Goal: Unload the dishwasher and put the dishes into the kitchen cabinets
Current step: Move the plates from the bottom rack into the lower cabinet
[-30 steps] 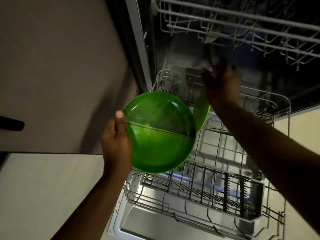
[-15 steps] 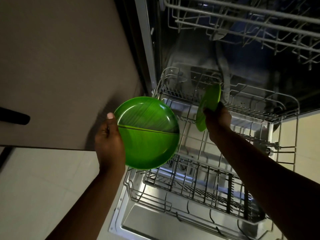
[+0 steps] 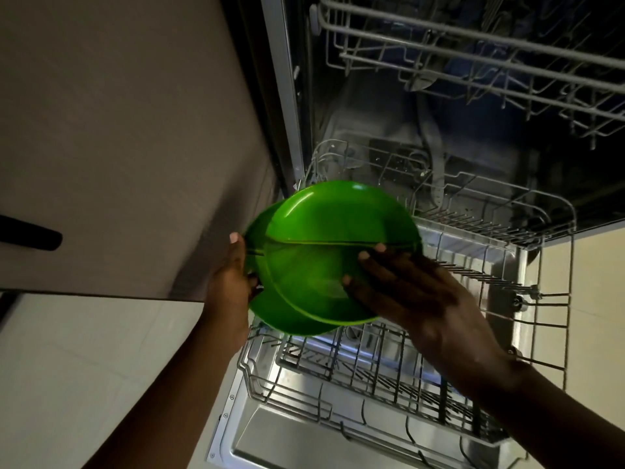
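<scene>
Two green divided plates overlap above the pulled-out lower rack [image 3: 554,299] of the open dishwasher. My left hand [image 3: 230,286] grips the lower green plate [image 3: 280,316] by its left rim, thumb on top. The upper green plate [image 3: 331,225] lies on it, shifted a little up and right. My right hand [image 3: 412,292] rests on that upper plate with fingers spread flat across its right half; its thumb is hidden from me. Nothing else stands in the part of the lower rack that I see.
The upper rack [image 3: 473,59] juts out overhead at the top right. A beige cabinet front [image 3: 118,130] with a dark handle [image 3: 30,236] fills the left. The open dishwasher door [image 3: 304,445] lies below the rack. Pale floor tiles show at both sides.
My right hand lifted the second green plate out of the lower rack, swung it left and laid it onto the plate in my left hand. The left hand stayed roughly in place.
</scene>
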Motion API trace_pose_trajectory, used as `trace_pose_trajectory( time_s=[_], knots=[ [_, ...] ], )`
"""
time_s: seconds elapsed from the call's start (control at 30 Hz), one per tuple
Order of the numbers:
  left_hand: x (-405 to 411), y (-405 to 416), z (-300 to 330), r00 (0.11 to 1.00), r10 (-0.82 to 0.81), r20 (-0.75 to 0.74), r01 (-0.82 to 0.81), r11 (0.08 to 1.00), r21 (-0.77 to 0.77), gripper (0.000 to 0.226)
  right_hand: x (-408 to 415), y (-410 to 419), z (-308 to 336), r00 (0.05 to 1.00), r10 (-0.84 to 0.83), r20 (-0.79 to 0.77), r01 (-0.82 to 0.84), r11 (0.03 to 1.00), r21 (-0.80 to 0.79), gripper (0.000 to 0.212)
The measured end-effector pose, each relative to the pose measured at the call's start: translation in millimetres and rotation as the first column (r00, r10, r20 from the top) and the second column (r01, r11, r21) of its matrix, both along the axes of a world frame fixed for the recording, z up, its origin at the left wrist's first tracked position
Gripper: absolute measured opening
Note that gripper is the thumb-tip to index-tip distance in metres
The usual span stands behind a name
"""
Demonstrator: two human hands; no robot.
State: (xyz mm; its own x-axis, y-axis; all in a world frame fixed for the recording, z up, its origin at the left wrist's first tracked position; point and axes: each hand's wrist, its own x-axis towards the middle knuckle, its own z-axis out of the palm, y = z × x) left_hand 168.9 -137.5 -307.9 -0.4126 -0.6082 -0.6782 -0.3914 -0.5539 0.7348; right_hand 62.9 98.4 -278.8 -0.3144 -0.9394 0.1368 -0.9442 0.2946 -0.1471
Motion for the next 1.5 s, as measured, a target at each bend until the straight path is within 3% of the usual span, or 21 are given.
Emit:
trace_pose_trajectory(
  time_s=[0.13, 0.33, 0.37, 0.43, 0.47, 0.53, 0.6, 0.63, 0.67, 0.8, 0.97, 1.03, 1.2, 1.37, 1.5],
  knots=[
    [-1.9, 9.8, 8.1, 0.991, 0.005, -0.131, 0.010, 0.994, 0.109, 0.050, 9.4, -2.3, -1.9, 0.991, 0.115, -0.066, -0.111, 0.992, 0.062, 0.045],
    [3.9, 13.6, 11.8, 0.975, 0.018, -0.221, 0.026, 0.981, 0.191, 0.050, 13.4, -3.1, -7.8, 0.987, 0.149, -0.063, -0.140, 0.982, 0.130, 0.052],
    [4.8, 15.1, 12.1, 0.973, 0.013, -0.228, 0.029, 0.983, 0.179, 0.050, 14.7, -1.2, -5.2, 0.993, 0.115, -0.010, -0.113, 0.989, 0.091, 0.054],
    [6.4, 18.8, 12.7, 0.975, 0.003, -0.224, 0.029, 0.990, 0.139, 0.053, 16.4, 0.3, 6.3, 0.956, -0.091, 0.280, 0.111, 0.992, -0.059, 0.057],
    [6.2, 21.5, 13.8, 0.978, 0.004, -0.210, 0.018, 0.994, 0.104, 0.054, 15.7, -1.4, 13.0, 0.861, -0.212, 0.462, 0.291, 0.951, -0.106, 0.056],
    [6.1, 28.0, 16.7, 0.983, 0.003, -0.186, 0.002, 1.000, 0.029, 0.055, 13.4, -10.2, 21.7, 0.538, -0.367, 0.759, 0.586, 0.810, -0.025, 0.056],
    [3.0, 34.5, 30.8, 0.986, 0.004, -0.167, -0.007, 1.000, -0.023, 0.055, 10.0, -22.0, 27.5, 0.127, -0.320, 0.939, 0.692, 0.707, 0.147, 0.057],
    [3.2, 38.1, 43.7, 0.986, 0.003, -0.167, -0.009, 0.999, -0.035, 0.054, 9.7, -27.2, 34.4, -0.017, -0.241, 0.970, 0.710, 0.680, 0.182, 0.049],
    [-0.1, 39.8, 54.5, 0.985, -0.005, -0.174, -0.004, 0.999, -0.049, 0.054, 6.3, -31.8, 41.3, -0.089, -0.182, 0.979, 0.733, 0.654, 0.189, 0.041],
    [4.7, 38.4, 129.3, 0.968, -0.130, -0.216, 0.082, 0.972, -0.219, 0.030, 3.0, -34.3, 109.5, -0.073, -0.135, 0.988, 0.772, 0.620, 0.142, 0.029],
    [33.5, 40.4, 254.1, 0.958, -0.165, -0.236, 0.100, 0.959, -0.265, 0.016, 26.1, -23.4, 230.4, -0.141, -0.066, 0.988, 0.781, 0.606, 0.152, 0.029],
    [49.7, 42.6, 308.7, 0.959, -0.177, -0.220, 0.112, 0.954, -0.279, 0.015, 44.7, -21.2, 278.4, -0.175, -0.075, 0.982, 0.783, 0.594, 0.185, 0.029],
    [90.2, 32.3, 454.0, 0.957, -0.201, -0.210, 0.141, 0.953, -0.268, 0.018, 82.0, -31.2, 425.3, -0.134, -0.047, 0.990, 0.744, 0.656, 0.132, 0.025],
    [118.6, 4.9, 582.6, 0.948, -0.185, -0.259, 0.108, 0.952, -0.286, 0.014, 90.3, -69.2, 549.7, -0.195, 0.101, 0.975, 0.717, 0.693, 0.072, 0.017],
    [157.8, -20.2, 649.1, 0.922, -0.151, -0.357, 0.041, 0.954, -0.297, 0.018, 119.6, -102.9, 613.7, -0.131, 0.130, 0.983, 0.659, 0.752, -0.012, 0.018]
  ],
)
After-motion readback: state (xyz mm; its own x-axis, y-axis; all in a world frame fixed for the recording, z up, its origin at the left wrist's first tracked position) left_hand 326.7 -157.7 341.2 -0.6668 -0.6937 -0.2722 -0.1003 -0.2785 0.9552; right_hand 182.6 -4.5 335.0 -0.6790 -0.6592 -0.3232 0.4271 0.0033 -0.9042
